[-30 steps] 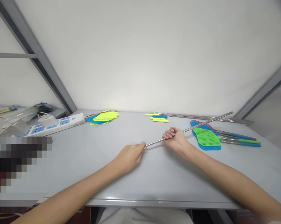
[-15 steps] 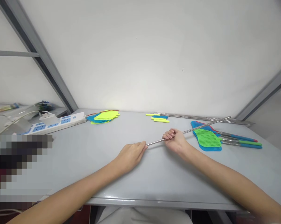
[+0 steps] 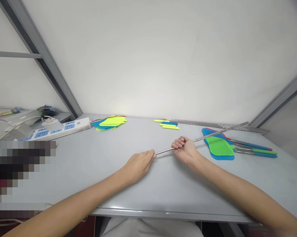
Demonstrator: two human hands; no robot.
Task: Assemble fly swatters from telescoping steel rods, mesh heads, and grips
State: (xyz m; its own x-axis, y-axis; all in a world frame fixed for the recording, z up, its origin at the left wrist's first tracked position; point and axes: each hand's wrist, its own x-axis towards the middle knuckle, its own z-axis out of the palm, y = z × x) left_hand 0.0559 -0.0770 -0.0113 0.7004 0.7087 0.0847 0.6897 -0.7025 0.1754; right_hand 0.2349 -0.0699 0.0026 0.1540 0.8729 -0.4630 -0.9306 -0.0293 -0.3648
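Observation:
A thin metal rod (image 3: 164, 151) runs slantwise above the grey table, its far end up and to the right. My left hand (image 3: 140, 165) is closed round its near end, hiding that tip. Farther along, my right hand (image 3: 185, 149) grips the rod with curled fingers, palm turned up. Beyond that hand the rod passes over several assembled fly swatters, with a green mesh head (image 3: 219, 145) on top of blue ones. More metal rods (image 3: 205, 124) lie along the wall, beside several short yellow and blue tubes (image 3: 170, 124).
Loose yellow and blue swatter heads (image 3: 112, 121) are piled at the back left. A white power strip (image 3: 71, 127) with plugs and cables lies left of them. Grey metal posts (image 3: 53, 65) stand at both sides, and a white wall (image 3: 148, 65) closes off the back.
The rod's far tip has shifted slightly to the right. Both hands keep nearly the same place and grip.

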